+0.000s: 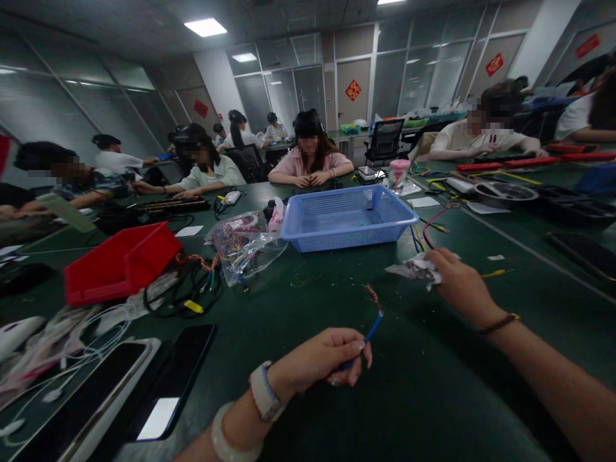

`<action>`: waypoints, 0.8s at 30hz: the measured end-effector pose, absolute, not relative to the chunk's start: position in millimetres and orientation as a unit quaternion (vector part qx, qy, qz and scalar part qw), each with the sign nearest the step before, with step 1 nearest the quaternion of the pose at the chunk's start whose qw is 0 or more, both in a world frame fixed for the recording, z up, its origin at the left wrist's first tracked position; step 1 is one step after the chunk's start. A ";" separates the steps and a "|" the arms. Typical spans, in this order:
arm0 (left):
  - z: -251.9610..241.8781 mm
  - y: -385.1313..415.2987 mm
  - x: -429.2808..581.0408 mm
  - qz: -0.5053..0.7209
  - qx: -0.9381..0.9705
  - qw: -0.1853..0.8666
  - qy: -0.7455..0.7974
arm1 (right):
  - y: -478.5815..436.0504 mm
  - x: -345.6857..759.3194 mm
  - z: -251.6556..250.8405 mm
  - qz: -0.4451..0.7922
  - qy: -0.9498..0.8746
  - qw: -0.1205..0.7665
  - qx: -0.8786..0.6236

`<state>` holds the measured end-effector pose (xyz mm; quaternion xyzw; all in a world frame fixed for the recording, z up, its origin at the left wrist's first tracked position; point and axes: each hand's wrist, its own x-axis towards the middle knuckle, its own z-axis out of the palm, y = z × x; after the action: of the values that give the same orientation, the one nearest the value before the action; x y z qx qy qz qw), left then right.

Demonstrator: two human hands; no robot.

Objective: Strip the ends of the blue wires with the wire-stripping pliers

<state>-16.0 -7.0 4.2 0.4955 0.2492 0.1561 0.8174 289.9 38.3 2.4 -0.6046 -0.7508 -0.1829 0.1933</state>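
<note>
In the head view my left hand (332, 359) pinches a blue wire (373, 326) between thumb and fingers, low in the middle. Twisted bare copper strands (372, 296) stick up from the wire's top end. My right hand (455, 279), at the right, is closed on a crumpled whitish paper or tissue (418, 268) above the table. A gap separates the copper strands from the crumpled piece. Behind both hands stands a blue mesh basket (346, 237), with small bits on its bottom.
On the green table (423, 391), a red bin (122, 260), a clear bag of wires (245, 244), a black cable with yellow tag (194, 307) and phones (178, 372) lie left. Colored wires (428, 234) lie beyond my right hand. Several people sit around the table.
</note>
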 end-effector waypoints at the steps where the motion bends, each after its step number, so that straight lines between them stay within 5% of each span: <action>1: 3.9 -6.7 -15.7 0.161 0.496 0.815 0.254 | 39.2 295.8 4.9 -0.193 -0.735 0.193 -0.621; 24: -8.4 -8.1 -6.1 0.261 0.453 0.794 0.311 | 16.8 229.7 -5.0 -0.091 -0.785 0.196 -0.581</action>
<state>-6.1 -8.1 -8.4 0.4528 0.3112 0.2605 0.7939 229.7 16.8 -5.0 -0.5811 -0.7846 -0.0908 0.1961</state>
